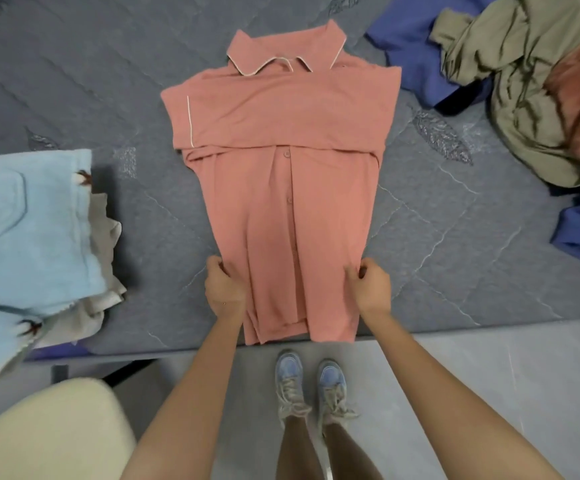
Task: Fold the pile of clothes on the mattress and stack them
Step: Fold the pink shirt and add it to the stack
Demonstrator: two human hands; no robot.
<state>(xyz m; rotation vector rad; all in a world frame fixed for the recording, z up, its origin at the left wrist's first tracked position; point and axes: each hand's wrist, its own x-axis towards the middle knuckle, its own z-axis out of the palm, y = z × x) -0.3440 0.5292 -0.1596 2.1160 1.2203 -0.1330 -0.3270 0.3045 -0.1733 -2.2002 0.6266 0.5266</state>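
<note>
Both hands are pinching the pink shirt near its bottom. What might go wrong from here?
If the left hand and right hand lift the pink shirt, the sleeves folded across its chest may slip open. Its hem overhangs the mattress edge, so it might slide toward the floor. The blue stack at the left also hangs over that edge and may topple.

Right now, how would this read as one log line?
pink shirt: half-folded | left hand: grips its edge | right hand: grips its edge

On mattress [73, 81]: shirt [281, 168] ctr, folded stack [28, 220] at L edge, unfolded pile [524, 98] back R.
</note>
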